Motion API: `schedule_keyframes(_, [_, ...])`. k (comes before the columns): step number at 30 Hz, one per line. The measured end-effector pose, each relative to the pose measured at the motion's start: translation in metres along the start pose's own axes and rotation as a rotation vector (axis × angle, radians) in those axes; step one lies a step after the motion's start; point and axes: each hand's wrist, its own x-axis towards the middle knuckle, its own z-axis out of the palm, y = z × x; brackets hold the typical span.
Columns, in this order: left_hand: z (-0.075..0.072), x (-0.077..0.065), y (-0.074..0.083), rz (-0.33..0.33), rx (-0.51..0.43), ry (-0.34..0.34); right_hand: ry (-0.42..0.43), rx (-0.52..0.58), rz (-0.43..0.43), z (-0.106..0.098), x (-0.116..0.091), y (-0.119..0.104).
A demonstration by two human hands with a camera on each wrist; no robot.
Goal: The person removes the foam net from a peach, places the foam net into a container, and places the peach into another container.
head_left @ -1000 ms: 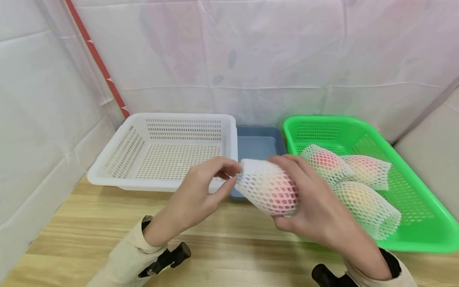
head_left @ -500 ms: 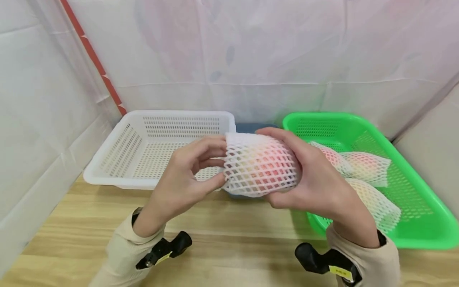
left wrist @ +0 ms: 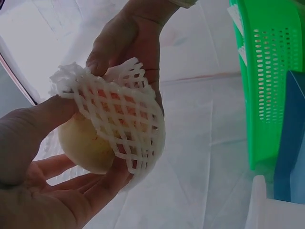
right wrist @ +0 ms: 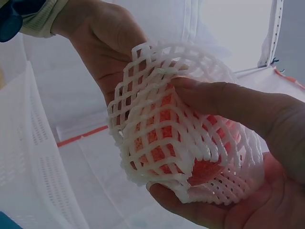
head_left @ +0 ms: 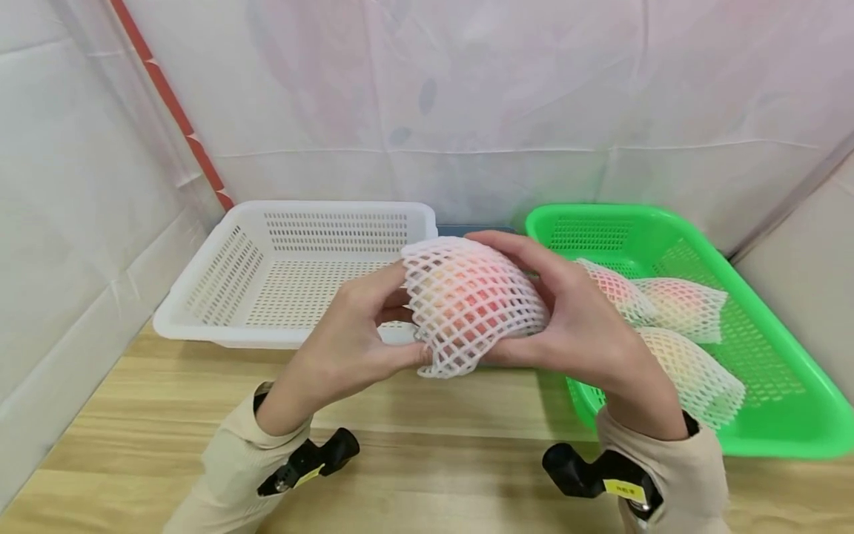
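Nearest is the wood-grain table point(head_left: 434, 482), with a beige left sleeve point(head_left: 223, 471) and a beige right sleeve point(head_left: 687, 475) above it, each bearing a black device at the wrist. Beyond the cuffs, both hands meet on one red-and-yellow, peach-like fruit point(left wrist: 86, 148) held up over the table, in the middle, inside a white foam net point(head_left: 447, 360). The left hand point(head_left: 340, 341) pinches the net's rim at its left end, thumb at the edge, fingers under the fruit; the right hand point(head_left: 587, 326) grips the fruit's right end through the mesh. Farther off, left, stands a white perforated basket point(head_left: 230, 337); right, a green perforated basket point(head_left: 794, 437) holds three netted fruits point(head_left: 690, 371). Between them, mostly hidden behind the hands, shows a blue tray point(head_left: 477, 230). Farthest hangs a pale cloth point(head_left: 507, 89), a red strip point(head_left: 170, 104) running down it at left.
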Motion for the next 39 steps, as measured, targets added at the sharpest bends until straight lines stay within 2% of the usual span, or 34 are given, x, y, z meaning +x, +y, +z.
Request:
schedule_keyframes(7, [0.0018, 0.0008, -0.0036, 0.017, 0.05, 0.009, 0.003, 0.017, 0.008, 0.0016, 0.0022, 0.0022])
schedule_keyframes(13, [0.0003, 0.0023, -0.0044, 0.017, 0.007, 0.015, 0.003, 0.027, 0.007, 0.0009, 0.0026, 0.0027])
schedule_keyframes(17, [-0.0008, 0.0028, -0.0046, -0.005, -0.009, 0.016, 0.006, 0.024, -0.004, 0.0001, 0.0024, 0.0028])
schedule_keyframes(26, [-0.0039, 0.0018, -0.003, -0.023, -0.079, -0.011, 0.04, -0.058, -0.021, -0.0007, 0.0009, 0.0017])
schedule_keyframes(33, [-0.0044, 0.001, -0.001, -0.051, -0.075, -0.007, 0.043, -0.046, -0.066, 0.0005, 0.0016, 0.0026])
schedule_keyframes(36, [-0.0038, 0.0009, -0.0008, -0.023, -0.092, 0.02, 0.066, -0.029, -0.075, 0.0012, 0.0009, 0.0025])
schedule_keyframes(39, [-0.0034, 0.0009, -0.0016, 0.03, -0.119, 0.066, 0.106, 0.046, -0.061, 0.0022, -0.0002, 0.0012])
